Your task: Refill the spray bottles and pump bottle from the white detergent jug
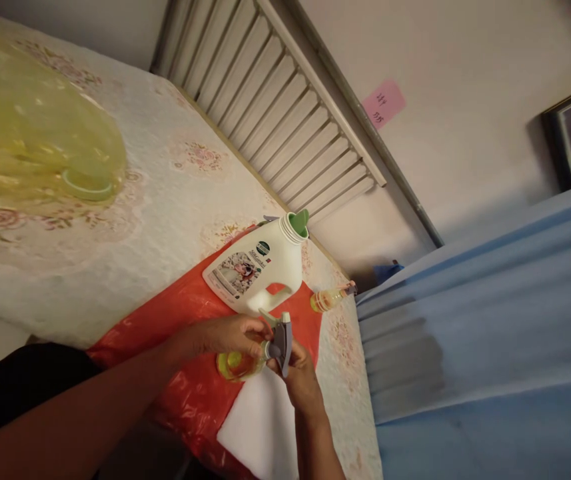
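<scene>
My left hand point(235, 335) is closed around the neck of a small clear spray bottle point(239, 366) with yellow liquid in it. The fingers of my right hand point(299, 373) grip its grey and white spray head point(281, 343), which sits at the bottle's mouth; whether it is fully screwed down I cannot tell. Just beyond my hands stands a large white jug point(255, 267) with a printed label, a green spout in its uncapped mouth. Both are over a red plastic sheet point(175, 347) on the table. A white sheet or board point(265, 420) lies below my hands.
Another small spray bottle point(326, 299) of yellow liquid is near the table's right edge. At the left lies a large yellow translucent bag point(30, 133) on the floral tablecloth point(165, 193). A slatted rail point(285, 100) runs behind the table, and a blue curtain point(490, 320) hangs at the right.
</scene>
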A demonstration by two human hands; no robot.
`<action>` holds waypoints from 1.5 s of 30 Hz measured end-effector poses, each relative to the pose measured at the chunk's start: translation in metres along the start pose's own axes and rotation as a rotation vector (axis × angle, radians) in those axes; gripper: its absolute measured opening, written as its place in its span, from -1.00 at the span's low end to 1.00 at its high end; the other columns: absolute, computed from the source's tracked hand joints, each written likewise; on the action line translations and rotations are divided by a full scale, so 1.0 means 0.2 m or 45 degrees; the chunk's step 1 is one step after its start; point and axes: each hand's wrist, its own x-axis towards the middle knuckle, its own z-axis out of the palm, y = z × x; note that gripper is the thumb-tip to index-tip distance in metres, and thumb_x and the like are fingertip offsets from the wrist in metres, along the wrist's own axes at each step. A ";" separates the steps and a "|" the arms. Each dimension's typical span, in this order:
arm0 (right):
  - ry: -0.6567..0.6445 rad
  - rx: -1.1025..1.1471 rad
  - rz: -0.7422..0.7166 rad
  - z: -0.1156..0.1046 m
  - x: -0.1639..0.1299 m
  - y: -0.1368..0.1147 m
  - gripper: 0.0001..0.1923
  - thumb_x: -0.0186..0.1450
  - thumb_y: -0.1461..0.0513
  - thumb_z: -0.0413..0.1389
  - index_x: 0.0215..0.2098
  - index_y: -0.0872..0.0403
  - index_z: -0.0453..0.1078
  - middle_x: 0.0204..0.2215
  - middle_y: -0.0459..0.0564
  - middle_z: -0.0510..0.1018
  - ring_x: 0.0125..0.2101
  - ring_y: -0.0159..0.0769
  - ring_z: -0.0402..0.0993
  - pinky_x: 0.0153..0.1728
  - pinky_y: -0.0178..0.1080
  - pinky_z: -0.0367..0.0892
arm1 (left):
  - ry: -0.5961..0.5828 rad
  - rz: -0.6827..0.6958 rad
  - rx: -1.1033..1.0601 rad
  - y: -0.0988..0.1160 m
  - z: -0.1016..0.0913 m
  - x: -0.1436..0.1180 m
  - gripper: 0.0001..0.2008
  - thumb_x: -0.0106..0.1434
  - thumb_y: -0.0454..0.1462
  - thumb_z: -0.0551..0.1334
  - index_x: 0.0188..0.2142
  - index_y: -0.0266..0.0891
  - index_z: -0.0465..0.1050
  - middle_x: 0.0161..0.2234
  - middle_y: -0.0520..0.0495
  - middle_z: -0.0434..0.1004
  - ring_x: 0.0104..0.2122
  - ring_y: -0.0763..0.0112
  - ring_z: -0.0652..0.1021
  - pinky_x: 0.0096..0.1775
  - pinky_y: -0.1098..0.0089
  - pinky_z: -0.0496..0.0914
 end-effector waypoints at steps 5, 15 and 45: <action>0.270 0.003 0.009 0.10 0.00 0.01 -0.75 -0.02 0.30 0.33 -0.34 0.04 0.49 -0.44 -0.18 0.48 -0.42 -0.35 0.38 -0.33 -0.32 0.35 | 0.016 -0.029 -0.130 -0.04 0.00 0.00 -0.77 0.02 -0.30 0.34 -0.26 -0.18 0.52 -0.34 0.10 0.56 -0.27 0.33 0.50 -0.24 0.41 0.35; 0.274 -0.110 -0.021 0.12 -0.06 -0.01 -0.72 0.11 0.18 0.31 -0.20 0.04 0.52 -0.27 -0.02 0.61 -0.24 -0.16 0.52 -0.17 -0.18 0.42 | -0.042 -0.032 -0.148 -0.05 -0.02 0.01 -0.65 0.05 -0.17 0.41 -0.15 -0.18 0.54 -0.25 0.06 0.60 -0.24 0.32 0.53 -0.21 0.40 0.37; 0.631 -0.204 -0.049 0.27 -0.11 0.08 -0.80 0.24 0.14 0.22 -0.20 0.06 0.47 -0.37 -0.10 0.47 -0.34 -0.27 0.36 -0.26 -0.28 0.31 | -0.100 -0.019 -0.202 -0.06 -0.04 0.01 -0.49 -0.10 -0.17 0.52 -0.12 -0.19 0.51 -0.12 -0.01 0.65 -0.04 0.13 0.55 -0.03 0.25 0.39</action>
